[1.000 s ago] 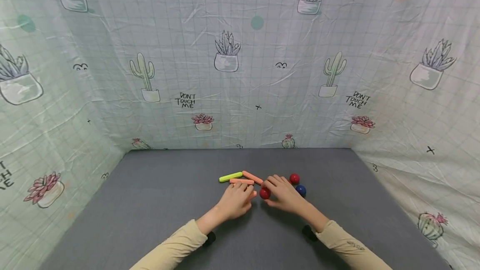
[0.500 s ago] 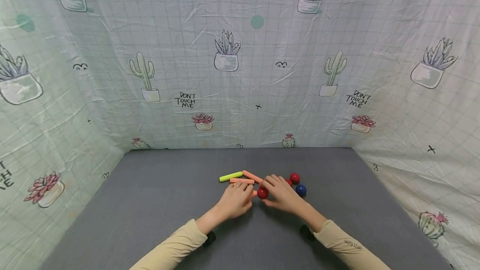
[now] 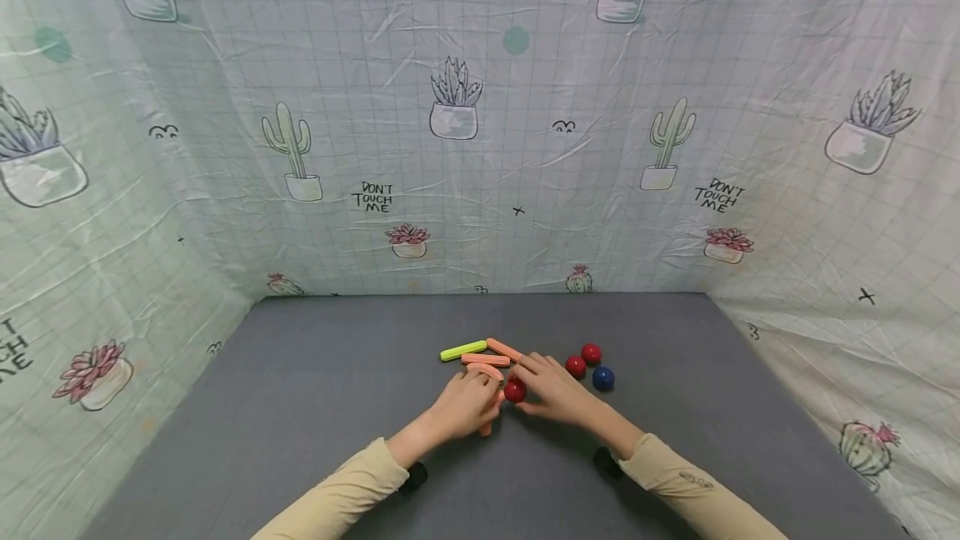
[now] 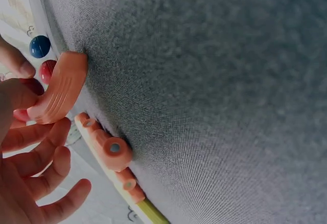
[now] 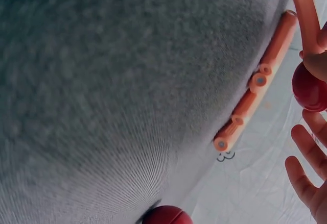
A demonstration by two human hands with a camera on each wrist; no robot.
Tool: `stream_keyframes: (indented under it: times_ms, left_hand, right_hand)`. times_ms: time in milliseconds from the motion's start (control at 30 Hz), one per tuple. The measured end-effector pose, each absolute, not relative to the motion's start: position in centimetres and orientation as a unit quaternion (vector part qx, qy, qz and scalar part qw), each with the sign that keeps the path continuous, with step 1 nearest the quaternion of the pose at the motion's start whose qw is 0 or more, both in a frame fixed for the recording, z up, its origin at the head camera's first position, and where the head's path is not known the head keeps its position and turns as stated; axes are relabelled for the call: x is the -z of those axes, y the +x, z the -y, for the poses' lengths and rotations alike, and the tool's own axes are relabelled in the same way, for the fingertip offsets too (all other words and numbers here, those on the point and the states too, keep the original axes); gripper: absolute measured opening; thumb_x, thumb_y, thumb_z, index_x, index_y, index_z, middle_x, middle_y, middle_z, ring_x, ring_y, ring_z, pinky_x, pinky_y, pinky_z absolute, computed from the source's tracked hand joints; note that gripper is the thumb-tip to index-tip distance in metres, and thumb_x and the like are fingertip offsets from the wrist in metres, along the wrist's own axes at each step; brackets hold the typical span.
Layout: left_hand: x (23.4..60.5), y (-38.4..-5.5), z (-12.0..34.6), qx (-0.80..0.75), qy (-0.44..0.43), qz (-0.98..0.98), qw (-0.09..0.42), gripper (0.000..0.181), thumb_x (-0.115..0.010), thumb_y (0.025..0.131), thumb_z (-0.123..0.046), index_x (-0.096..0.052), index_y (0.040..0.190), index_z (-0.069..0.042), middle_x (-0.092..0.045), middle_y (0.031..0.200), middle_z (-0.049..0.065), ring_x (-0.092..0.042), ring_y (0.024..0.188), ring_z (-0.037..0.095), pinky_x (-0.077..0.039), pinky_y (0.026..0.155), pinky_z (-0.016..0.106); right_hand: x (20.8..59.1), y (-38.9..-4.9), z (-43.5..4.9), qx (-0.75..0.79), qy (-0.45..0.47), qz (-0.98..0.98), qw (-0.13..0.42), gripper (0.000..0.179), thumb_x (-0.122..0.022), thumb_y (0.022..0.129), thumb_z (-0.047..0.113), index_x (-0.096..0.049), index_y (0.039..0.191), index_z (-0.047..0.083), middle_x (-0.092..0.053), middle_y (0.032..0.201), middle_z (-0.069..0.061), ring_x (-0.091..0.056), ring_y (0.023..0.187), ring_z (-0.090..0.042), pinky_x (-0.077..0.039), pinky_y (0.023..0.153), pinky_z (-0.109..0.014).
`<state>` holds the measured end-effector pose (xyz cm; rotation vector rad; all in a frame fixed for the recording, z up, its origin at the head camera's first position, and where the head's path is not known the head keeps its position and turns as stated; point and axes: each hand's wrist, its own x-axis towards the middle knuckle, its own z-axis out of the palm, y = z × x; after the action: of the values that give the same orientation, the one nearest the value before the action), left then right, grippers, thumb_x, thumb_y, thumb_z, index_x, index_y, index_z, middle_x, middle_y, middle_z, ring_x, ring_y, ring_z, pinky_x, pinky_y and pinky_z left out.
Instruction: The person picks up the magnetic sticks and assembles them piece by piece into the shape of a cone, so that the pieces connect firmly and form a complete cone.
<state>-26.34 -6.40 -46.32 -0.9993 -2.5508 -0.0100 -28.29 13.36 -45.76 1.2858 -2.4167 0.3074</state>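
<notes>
My left hand (image 3: 467, 402) pinches a curved orange stick (image 4: 64, 89) between thumb and fingers, its free end pointing toward me in the head view. My right hand (image 3: 553, 390) grips a red ball (image 3: 514, 391) with fingertips and thumb. The ball sits right at the stick's upper end, and in the right wrist view the red ball (image 5: 310, 87) overlaps that end. Just beyond my left fingers lies another curved orange stick (image 3: 486, 371). Past it are a straight orange stick (image 3: 486, 360), a slanted orange stick (image 3: 504, 348) and a yellow-green stick (image 3: 463, 351).
Right of my right hand are two red balls, the nearer red ball (image 3: 575, 367) and the farther red ball (image 3: 591, 353), with a blue ball (image 3: 603, 378) beside them. The dark grey table (image 3: 337, 373) ends at a cactus-printed cloth (image 3: 480, 173) behind and on both sides.
The right hand has moved left with the red ball, up to the orange stick. The left hand has turned its stick, so an end now shows below the hand.
</notes>
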Motion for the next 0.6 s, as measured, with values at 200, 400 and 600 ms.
stream_keyframes:
  times_ms: [200,400,600]
  left_hand:
    - [46.47,-25.92,6.68,0.005,-0.353,0.921,0.164,0.022,-0.048,0.09,-0.03,-0.061,0.078,-0.018,-0.056,0.069,-0.002,-0.054,0.066,0.015,-0.042,0.058,0.028]
    - [46.48,-25.67,6.88,0.01,-0.352,0.925,0.141,0.02,-0.051,0.089,-0.029,-0.059,0.074,-0.018,-0.054,0.062,-0.004,-0.053,0.062,0.015,-0.041,0.056,0.028]
    - [46.55,-25.47,7.1,0.003,-0.351,0.927,0.13,0.018,-0.053,0.088,-0.028,-0.058,0.074,-0.018,-0.054,0.062,-0.004,-0.053,0.061,0.015,-0.041,0.057,0.029]
  right_hand:
    - [46.07,-28.31,-12.99,-0.108,0.466,0.867,0.142,0.051,-0.074,0.071,0.024,-0.054,0.116,0.014,-0.047,0.132,-0.006,-0.049,0.109,-0.017,-0.043,0.076,-0.037]
    - [46.34,-28.41,-12.66,-0.089,0.472,0.871,0.106,0.058,-0.071,0.076,0.025,-0.048,0.127,0.011,-0.046,0.134,-0.009,-0.045,0.12,-0.028,-0.043,0.082,-0.046]
    - [46.34,-28.26,-12.47,-0.054,0.466,0.878,0.091,0.059,-0.069,0.077,0.028,-0.046,0.129,0.012,-0.055,0.121,-0.004,-0.047,0.117,-0.025,-0.041,0.088,-0.049]
